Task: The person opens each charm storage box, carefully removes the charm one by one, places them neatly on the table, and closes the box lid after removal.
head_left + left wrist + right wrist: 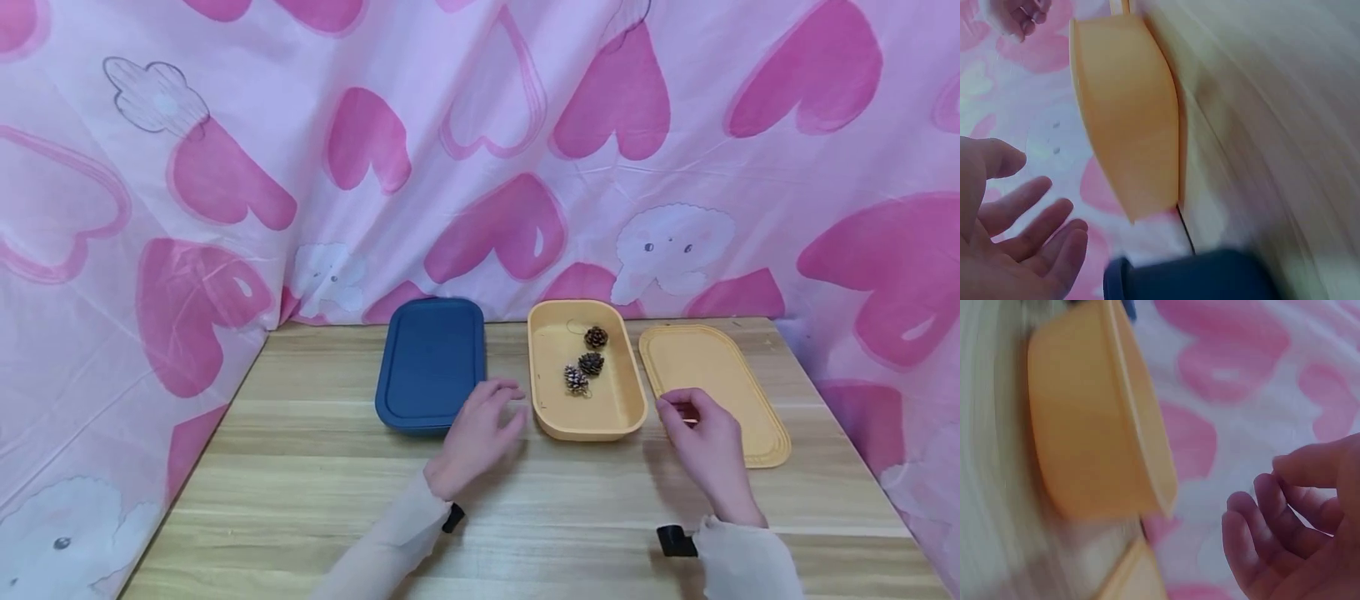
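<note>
Three small pine cones lie in the open yellow box: a brown one [596, 337] at the back, a dark one [591, 364] in the middle and a pale-tipped one [576, 380] in front. My left hand [483, 429] hovers between the blue lidded box [431, 362] and the yellow box [588, 434], its fingers loosely bent and holding nothing. To the right of the yellow box, my right hand [705, 446] is raised over the edge of the yellow lid [720, 367]. Its thumb and fingertips come close together; nothing shows between them in the right wrist view.
The boxes and lid stand in a row near the back edge of the wooden table [300, 483]. A pink curtain [420, 125] with hearts hangs behind and at both sides. Black straps [677, 542] are on the wrists.
</note>
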`<state>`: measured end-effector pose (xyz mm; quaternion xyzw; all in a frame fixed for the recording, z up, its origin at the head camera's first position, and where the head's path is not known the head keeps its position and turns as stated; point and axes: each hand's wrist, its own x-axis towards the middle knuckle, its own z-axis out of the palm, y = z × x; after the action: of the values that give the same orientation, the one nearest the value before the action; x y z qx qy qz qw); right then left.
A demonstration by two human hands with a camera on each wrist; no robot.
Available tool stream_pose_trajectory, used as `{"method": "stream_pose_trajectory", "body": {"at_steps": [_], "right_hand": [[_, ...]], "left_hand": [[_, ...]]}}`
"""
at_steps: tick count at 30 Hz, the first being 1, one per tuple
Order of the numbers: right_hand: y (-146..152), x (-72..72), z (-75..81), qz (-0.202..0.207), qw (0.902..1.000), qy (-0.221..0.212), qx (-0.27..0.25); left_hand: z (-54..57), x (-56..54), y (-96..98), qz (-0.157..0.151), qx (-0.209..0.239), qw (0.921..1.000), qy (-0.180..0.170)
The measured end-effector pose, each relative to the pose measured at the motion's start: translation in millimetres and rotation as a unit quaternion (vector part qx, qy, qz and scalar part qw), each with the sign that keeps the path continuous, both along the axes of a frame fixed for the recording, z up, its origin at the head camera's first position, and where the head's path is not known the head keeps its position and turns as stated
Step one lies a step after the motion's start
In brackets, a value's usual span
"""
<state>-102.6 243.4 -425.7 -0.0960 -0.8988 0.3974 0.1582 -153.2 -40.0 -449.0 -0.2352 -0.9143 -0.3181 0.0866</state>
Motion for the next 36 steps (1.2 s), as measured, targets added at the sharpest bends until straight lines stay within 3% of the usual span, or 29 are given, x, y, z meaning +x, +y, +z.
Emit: {"method": "stream_pose_trajectory", "body": {"at_steps": [8,12,18,25,30,36], "right_hand": [[-56.4,-4.0,1.1,0.102,0.9940,0.037,-0.016],[-88.1,-4.7,-4.1,0.135,0.9895,0.050,-0.007],[-126.3,-7.4,-10.8,0.190,0.9810,0.003,-0.038],[-157.9,-12.3,-25.3,0.212,0.9714,-0.048,-0.096],[-177.6,-16.4,-34.3,0.205,0.9570,-0.084,-0.187],[-190.8,-26.5,-42.3,0.168,0.9423,-0.103,-0.271]], "left_hand": [[-2.1,5.1,-57.2,0.012,0.024,0.9911,0.130],[-0.9,10.9,-88.3,0.034,0.026,0.9892,0.140],[-3.3,16.3,-123.9,0.120,0.051,0.9870,0.095],[-11.9,10.8,-143.9,0.203,0.112,0.9726,0.013],[-15.0,6.1,-152.1,0.237,0.156,0.9573,-0.056],[-14.5,1.6,-153.9,0.255,0.187,0.9383,-0.141]]}}
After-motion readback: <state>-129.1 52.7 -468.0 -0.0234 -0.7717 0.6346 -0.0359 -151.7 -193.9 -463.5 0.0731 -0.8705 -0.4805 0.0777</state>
